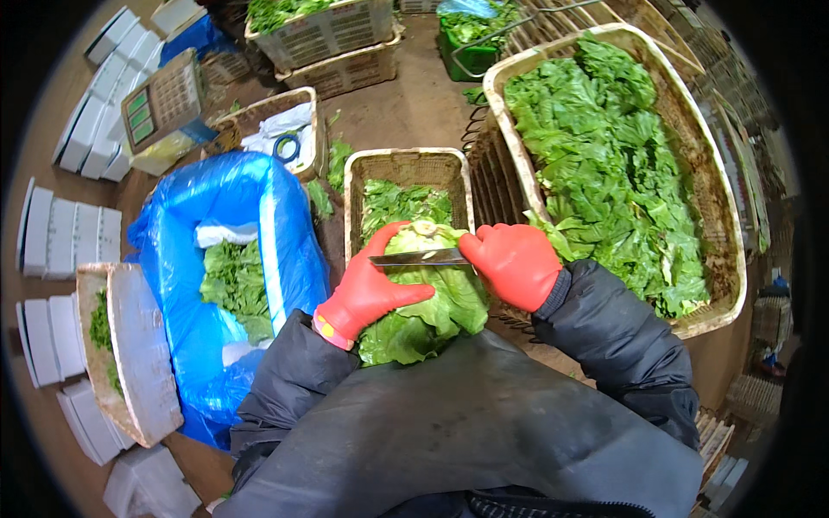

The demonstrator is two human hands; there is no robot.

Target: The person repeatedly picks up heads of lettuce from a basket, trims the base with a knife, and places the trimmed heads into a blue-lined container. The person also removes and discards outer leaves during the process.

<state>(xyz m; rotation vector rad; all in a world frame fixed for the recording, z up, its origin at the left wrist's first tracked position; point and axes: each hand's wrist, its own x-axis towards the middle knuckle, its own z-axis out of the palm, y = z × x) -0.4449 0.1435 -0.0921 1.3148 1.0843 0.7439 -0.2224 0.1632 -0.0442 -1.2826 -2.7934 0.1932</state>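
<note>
My left hand [369, 291], in a red rubber glove, grips a head of leafy lettuce [447, 304] from its left side. The pale cut stem [424, 227] of the lettuce faces away from me. In my red-gloved right hand [515, 262] is a knife, its handle hidden by the fingers. The knife's blade [414, 258] lies across the lettuce just below the stem, pointing left. Beyond the lettuce stands a plastic crate [407, 153] with loose leaves [405, 204] inside.
To the right, a large crate [735, 259] holds piled lettuce [609, 168]. A blue plastic-lined box [175, 278] with greens [238, 285] stands left. Farther off are a digital scale [158, 100], a blue tape roll [286, 148], a green basket [469, 61] and white foam boxes [71, 226].
</note>
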